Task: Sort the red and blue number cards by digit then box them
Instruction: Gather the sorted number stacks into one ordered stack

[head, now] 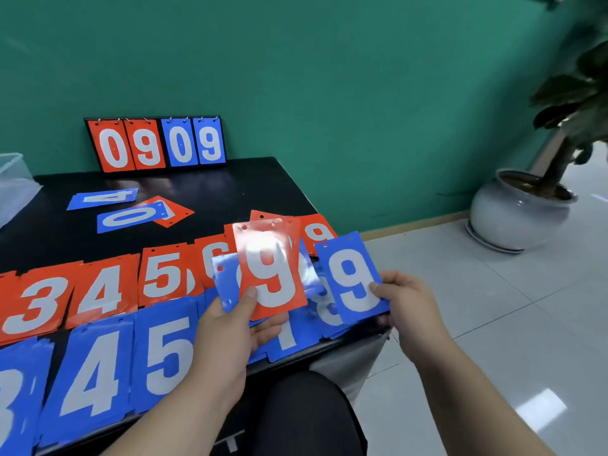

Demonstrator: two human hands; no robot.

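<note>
Left hand (230, 324) fingers pinch a red 9 card (273, 274) fanned over a blue card; right hand (404, 301) fingers pinch a blue 9 card (353, 281), both above the tabletop (230, 189) rows. Cards look thin, light, glossy, probably slippery; edge pinch suits.

Above card rows (102, 297), red 9 card (273, 274) beside blue 9 card (353, 281)

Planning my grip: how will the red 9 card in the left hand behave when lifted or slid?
The red 9 card looks light: the left hand holds it by a thumb pinch. Probably fairly stiff, standing up without drooping. Glare suggests a slippery face.
</note>
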